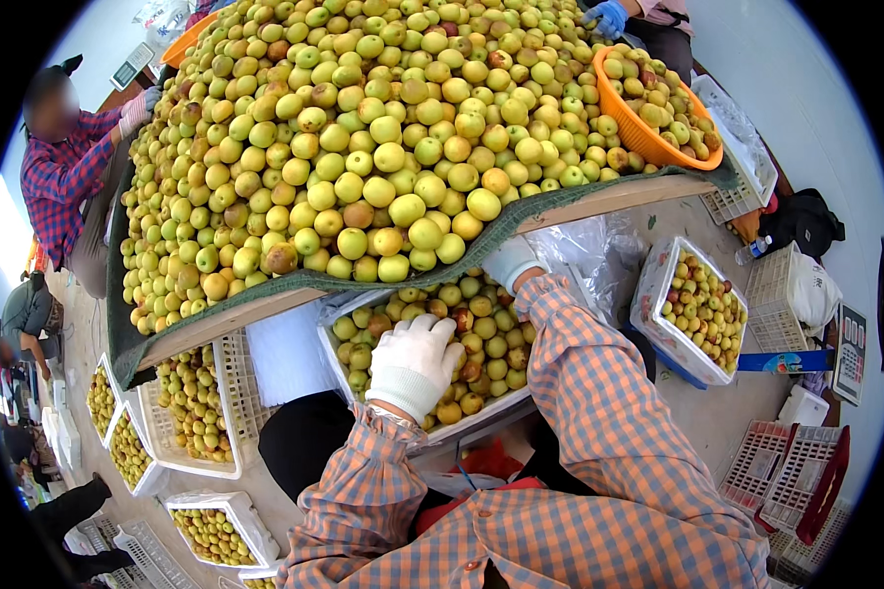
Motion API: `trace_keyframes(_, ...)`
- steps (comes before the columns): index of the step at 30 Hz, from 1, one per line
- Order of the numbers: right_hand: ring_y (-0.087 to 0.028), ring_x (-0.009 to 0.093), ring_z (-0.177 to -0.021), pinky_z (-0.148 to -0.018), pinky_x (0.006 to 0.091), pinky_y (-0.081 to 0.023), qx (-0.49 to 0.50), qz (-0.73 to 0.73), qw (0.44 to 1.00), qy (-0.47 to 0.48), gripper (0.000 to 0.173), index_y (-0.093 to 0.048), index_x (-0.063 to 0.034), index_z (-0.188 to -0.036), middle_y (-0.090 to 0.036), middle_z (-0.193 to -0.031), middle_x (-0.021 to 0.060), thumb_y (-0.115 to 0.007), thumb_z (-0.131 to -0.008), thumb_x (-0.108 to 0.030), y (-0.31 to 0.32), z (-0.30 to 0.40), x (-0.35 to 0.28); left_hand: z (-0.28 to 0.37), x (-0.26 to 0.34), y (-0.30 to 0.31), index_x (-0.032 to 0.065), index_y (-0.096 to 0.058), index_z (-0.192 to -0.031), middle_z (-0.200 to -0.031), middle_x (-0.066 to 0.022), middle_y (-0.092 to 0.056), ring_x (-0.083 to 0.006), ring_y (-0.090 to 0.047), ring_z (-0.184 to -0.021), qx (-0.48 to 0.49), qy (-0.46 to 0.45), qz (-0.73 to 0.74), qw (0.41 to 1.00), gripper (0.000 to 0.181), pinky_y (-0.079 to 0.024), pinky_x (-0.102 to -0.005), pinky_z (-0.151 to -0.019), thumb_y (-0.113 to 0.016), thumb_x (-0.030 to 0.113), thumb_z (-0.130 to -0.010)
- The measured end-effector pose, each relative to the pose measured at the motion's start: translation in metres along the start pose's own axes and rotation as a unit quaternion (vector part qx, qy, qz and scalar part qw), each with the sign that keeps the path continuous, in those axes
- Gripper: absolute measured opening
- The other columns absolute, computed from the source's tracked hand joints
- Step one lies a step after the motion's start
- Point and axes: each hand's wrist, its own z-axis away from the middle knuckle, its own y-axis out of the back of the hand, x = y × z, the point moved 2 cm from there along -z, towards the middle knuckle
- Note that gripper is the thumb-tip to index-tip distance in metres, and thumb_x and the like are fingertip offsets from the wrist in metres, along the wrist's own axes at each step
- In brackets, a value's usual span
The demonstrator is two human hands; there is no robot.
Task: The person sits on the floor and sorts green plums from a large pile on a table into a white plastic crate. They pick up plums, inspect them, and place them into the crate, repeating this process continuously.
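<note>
My left hand [414, 362], in a white knit glove, lies palm down on the yellow-green jujubes [495, 346] in a white crate [479, 418] before me. Its fingers are spread a little and bent over the fruit; what lies under the palm is hidden. My right hand [512, 263], gloved too, reaches to the far right corner of that crate, just under the table's edge. Its fingertips are hidden, so I cannot tell whether they hold anything. Above both hands, a large heap of jujubes [368, 147] covers the table, which is lined with dark green cloth [306, 280].
An orange basket [619, 110] of jujubes tilts on the heap. A filled white foam box [637, 302] stands on the right, near a digital scale [849, 353]. More filled crates [228, 412] stand lower left. A person in a checked shirt [66, 177] works at the left; a blue-gloved hand [608, 18] shows at the top.
</note>
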Motion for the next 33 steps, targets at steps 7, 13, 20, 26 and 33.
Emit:
trace_keyframes(7, -0.067, 0.039, -0.091, -0.083, 0.0476, -0.052, 0.041, -0.143, 0.988, -0.036, 0.033, -0.073, -0.0059, -0.099, -0.070, -0.092, 0.0221, -0.067, -0.086, -0.036, 0.017, 0.022, -0.001, 0.000, -0.004, 0.004, 0.0137, -0.066, -0.110, -0.102, -0.0084, -0.065, -0.0319, -0.064, -0.096, -0.021, 0.011, 0.009, 1.000, 0.028, -0.053, -0.0440, -0.079, -0.064, 0.031, -0.088)
trace_keyframes(13, -0.064, 0.038, -0.097, -0.086, 0.0450, -0.051, -0.112, -0.188, 0.965, 0.141, 0.031, -0.069, -0.0068, -0.108, -0.065, -0.107, 0.0187, -0.067, -0.086, -0.029, 0.118, 0.100, -0.012, 0.005, -0.001, 0.008, 0.0135, -0.066, -0.111, -0.102, -0.0083, -0.065, -0.0305, -0.064, -0.096, -0.020, 0.014, -0.005, 1.000, 0.029, -0.052, -0.0435, -0.080, -0.064, 0.032, -0.088)
trace_keyframes(20, -0.062, 0.011, -0.080, -0.075, 0.0276, -0.052, -0.012, -0.460, 0.888, -0.015, 0.024, -0.067, 0.0000, -0.110, -0.070, -0.089, 0.0049, -0.068, -0.089, -0.012, 0.221, 0.078, -0.013, 0.002, 0.004, 0.004, 0.0123, -0.067, -0.110, -0.099, -0.0079, -0.066, -0.0297, -0.065, -0.092, -0.023, -0.001, -0.002, 1.000, 0.030, -0.052, -0.0411, -0.079, -0.064, 0.032, -0.088)
trace_keyframes(26, -0.067, 0.031, -0.093, -0.083, 0.0377, -0.053, 0.193, -0.166, 0.957, 0.139, 0.022, -0.068, -0.0100, -0.105, -0.068, -0.098, 0.0138, -0.068, -0.084, -0.017, 0.228, 0.014, -0.047, 0.002, 0.002, 0.003, 0.0124, -0.067, -0.110, -0.099, -0.0078, -0.066, -0.0298, -0.065, -0.092, -0.019, -0.004, -0.001, 1.000, 0.030, -0.053, -0.0412, -0.080, -0.064, 0.032, -0.088)
trace_keyframes(33, -0.062, 0.034, -0.102, -0.082, 0.0448, -0.055, 0.102, 0.138, 0.974, 0.148, 0.031, -0.058, -0.0129, -0.116, -0.059, -0.107, 0.0137, -0.063, -0.085, -0.012, 0.203, -0.031, -0.098, 0.004, 0.000, 0.005, 0.0129, -0.067, -0.110, -0.100, -0.0076, -0.066, -0.0298, -0.065, -0.092, -0.017, 0.002, 0.000, 1.000, 0.029, -0.053, -0.0419, -0.079, -0.064, 0.032, -0.088)
